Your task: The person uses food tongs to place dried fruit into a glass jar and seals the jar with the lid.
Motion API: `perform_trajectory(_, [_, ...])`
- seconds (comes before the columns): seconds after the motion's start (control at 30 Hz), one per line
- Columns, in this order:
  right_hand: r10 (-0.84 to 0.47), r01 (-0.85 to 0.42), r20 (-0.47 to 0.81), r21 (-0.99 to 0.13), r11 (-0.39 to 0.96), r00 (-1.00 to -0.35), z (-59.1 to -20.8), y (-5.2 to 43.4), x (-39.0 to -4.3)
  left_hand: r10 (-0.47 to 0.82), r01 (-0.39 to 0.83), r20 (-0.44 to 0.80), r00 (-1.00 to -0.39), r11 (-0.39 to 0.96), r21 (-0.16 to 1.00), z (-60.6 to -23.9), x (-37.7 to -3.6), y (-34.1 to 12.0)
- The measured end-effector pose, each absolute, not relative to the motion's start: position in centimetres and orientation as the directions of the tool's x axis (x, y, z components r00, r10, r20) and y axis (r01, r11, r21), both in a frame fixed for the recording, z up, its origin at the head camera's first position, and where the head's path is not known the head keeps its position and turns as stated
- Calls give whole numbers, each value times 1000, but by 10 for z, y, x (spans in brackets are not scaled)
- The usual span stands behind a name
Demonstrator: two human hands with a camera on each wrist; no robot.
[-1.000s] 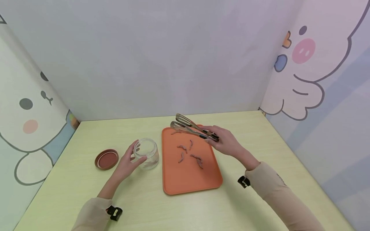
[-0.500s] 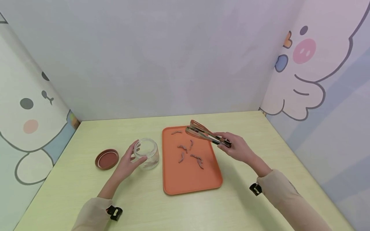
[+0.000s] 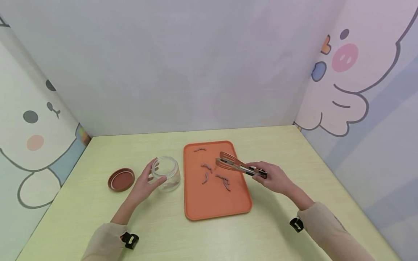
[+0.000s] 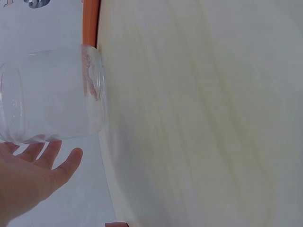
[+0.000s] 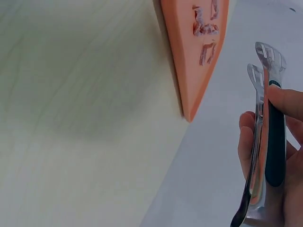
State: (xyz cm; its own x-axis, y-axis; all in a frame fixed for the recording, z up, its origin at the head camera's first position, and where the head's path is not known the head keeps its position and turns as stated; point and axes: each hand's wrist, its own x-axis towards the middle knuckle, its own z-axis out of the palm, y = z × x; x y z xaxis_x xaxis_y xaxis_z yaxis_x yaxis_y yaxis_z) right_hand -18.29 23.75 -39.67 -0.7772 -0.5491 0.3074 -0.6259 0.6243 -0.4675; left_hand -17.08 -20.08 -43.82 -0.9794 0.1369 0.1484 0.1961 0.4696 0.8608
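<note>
My left hand (image 3: pixel 143 185) holds a clear wide-mouthed jar (image 3: pixel 172 181) upright on the table, thumb on the near side and fingers around the far side. Some brownish-pink bits (image 4: pixel 89 80) lie at the jar's bottom, as the left wrist view shows. With my right hand (image 3: pixel 275 178) I grip metal tongs (image 3: pixel 236 165) with dark handle grips, their slotted tips apart and above the orange tray (image 3: pixel 217 206). Nothing shows between those tips. Several thin brownish strips, like shredded meat (image 3: pixel 226 184), lie scattered on the tray; the tongs partly cover one.
A round reddish-brown lid (image 3: pixel 121 180) lies on the light wooden table (image 3: pixel 156 232), left of the jar. Behind the table stands a pale wall (image 3: pixel 196 72), with cartoon-printed panels (image 3: pixel 346 87) at both sides.
My right hand has moved right and nearer to me with the tongs, which now hang over the tray's right side. The tongs' tips look lower. My left hand and the jar stay put.
</note>
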Motion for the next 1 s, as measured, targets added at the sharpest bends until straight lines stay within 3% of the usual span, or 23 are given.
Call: perform_trajectory(1.0, [-618,-654,241,-422,627,-748,-423,238,-178,134,183,135,-982,475,861,-438,-171,-200])
